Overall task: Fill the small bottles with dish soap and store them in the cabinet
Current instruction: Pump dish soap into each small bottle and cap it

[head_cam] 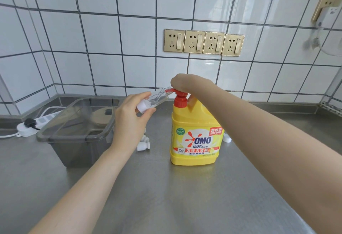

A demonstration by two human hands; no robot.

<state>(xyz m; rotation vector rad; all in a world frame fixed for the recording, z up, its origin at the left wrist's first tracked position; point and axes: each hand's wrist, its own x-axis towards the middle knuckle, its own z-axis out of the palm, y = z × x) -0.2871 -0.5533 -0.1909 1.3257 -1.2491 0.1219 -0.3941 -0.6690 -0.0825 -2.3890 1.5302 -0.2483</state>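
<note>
Small bottle [157,97] pinched in our left hand [129,121], right hand [187,84] pressing the pump [178,95] — soap misses if we tilt.

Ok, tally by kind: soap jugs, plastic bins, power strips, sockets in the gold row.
Yellow soap jug: 1
Grey plastic bin: 1
White power strip: 1
Gold sockets in the row: 4
Total: 7

Both my forearms bare, no sleeves. Left hand [129,121] & right hand [187,84]: no rings, watch, gloves on visible parts.
</note>
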